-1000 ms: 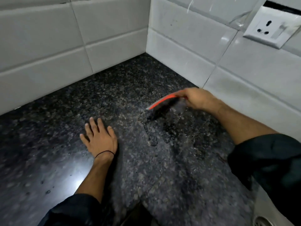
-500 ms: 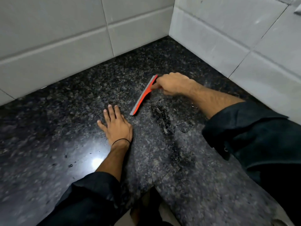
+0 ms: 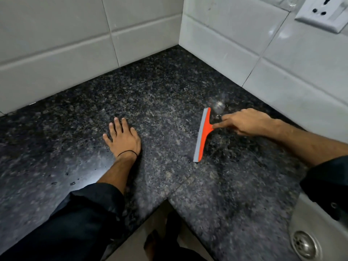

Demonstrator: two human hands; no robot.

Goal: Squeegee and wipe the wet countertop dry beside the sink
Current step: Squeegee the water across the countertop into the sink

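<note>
An orange squeegee with a grey rubber blade [image 3: 202, 135] rests blade-down on the dark speckled granite countertop [image 3: 160, 102]. My right hand [image 3: 243, 122] holds its handle from the right, fingers curled around it. A thin wet film and small droplets shine on the granite just right of the blade and under that hand. My left hand [image 3: 123, 138] lies flat on the counter to the left, fingers spread, holding nothing; a thin black band circles its wrist.
White tiled walls [image 3: 56, 53] meet in a corner behind the counter. A white wall socket [image 3: 320, 14] sits at the upper right. A steel sink with its drain [image 3: 305, 245] is at the lower right. The counter's inner corner edge and floor show at bottom centre.
My right hand has drawn the squeegee from near my left hand toward the right, and the blade now stands more upright in the picture. My left hand stayed flat on the counter.
</note>
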